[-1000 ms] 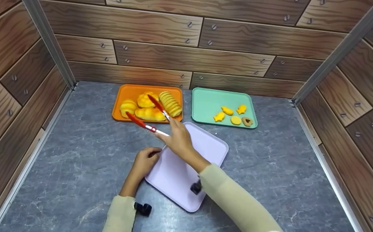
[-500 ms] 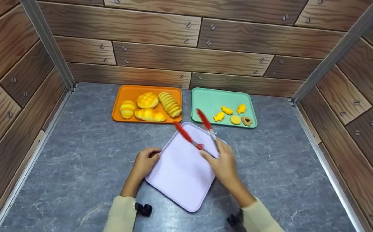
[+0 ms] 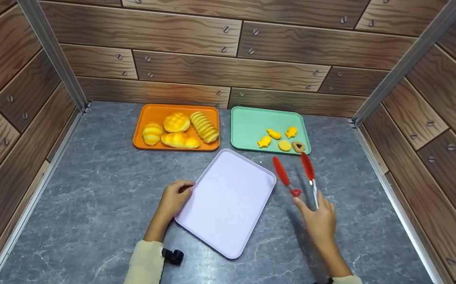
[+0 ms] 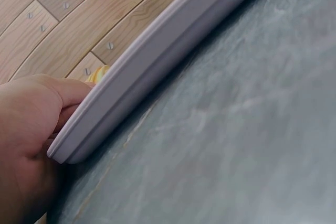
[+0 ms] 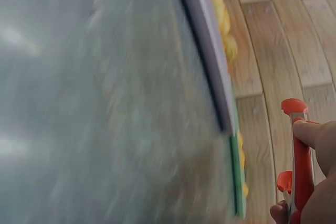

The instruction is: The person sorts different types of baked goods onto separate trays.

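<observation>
A pale lilac tray (image 3: 228,205) lies slanted on the table, with nothing on it. My left hand (image 3: 174,199) grips its left edge; the left wrist view has that hand (image 4: 31,124) at the tray's corner, some fingers hidden behind the rim. To the right of the tray, my right hand (image 3: 320,223) holds red-tipped tongs (image 3: 281,171) above the table. Their two arms are spread, with nothing between them. The tips point toward the front right corner of a green tray (image 3: 247,124). In the right wrist view, the tongs' red handle (image 5: 302,166) lies in the hand.
At the back left, an orange tray (image 3: 149,114) bears several bread pieces, including a ridged roll (image 3: 204,127). Several fish-shaped pieces (image 3: 274,134), a round yellow biscuit (image 3: 284,145) and a brown heart-hole biscuit (image 3: 298,147) lie on the green tray. Wood-patterned walls (image 3: 188,63) enclose the table.
My right hand has swung the tongs from over the orange tray, across the lilac tray, to its right side. The left hand has stayed at the lilac tray's edge.
</observation>
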Motion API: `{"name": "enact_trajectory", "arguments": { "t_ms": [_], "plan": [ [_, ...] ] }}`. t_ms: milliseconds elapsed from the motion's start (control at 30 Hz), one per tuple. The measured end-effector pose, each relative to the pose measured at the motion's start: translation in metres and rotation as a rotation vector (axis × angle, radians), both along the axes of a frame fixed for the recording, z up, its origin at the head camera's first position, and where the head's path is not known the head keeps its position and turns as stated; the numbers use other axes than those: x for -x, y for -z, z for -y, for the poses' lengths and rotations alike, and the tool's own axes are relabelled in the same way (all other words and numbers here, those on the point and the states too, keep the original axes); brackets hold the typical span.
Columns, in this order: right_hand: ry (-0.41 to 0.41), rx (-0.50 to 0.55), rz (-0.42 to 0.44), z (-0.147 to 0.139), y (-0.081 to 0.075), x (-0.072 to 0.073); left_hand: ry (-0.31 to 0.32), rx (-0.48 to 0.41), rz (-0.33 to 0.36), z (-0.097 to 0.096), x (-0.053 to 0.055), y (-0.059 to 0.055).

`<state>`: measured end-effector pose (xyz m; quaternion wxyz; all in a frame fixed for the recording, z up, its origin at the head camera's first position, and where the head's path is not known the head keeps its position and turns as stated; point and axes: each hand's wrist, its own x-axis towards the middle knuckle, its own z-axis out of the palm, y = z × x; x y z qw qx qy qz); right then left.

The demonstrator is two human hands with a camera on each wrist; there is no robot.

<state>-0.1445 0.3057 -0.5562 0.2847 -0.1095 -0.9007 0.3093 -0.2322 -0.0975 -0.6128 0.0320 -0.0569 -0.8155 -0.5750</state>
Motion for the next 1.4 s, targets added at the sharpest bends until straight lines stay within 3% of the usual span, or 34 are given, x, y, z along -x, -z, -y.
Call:
{"name": "enact_trajectory", "arguments": {
  "t_ms": [333,600,1400],
  "plan": [
    [0.119,-0.038,0.070,-0.039,0.014,-0.001,-0.002,0.003,0.014,0.001,-0.001,-0.002],
    [0.143,-0.006,0.154,-0.051,0.021,0.003,-0.004,-0.004,0.013,0.001,-0.001,-0.002],
    [0.132,-0.091,0.135,-0.047,0.031,0.003,-0.001,-0.005,0.022,0.000,-0.003,-0.004]
  ]
}}
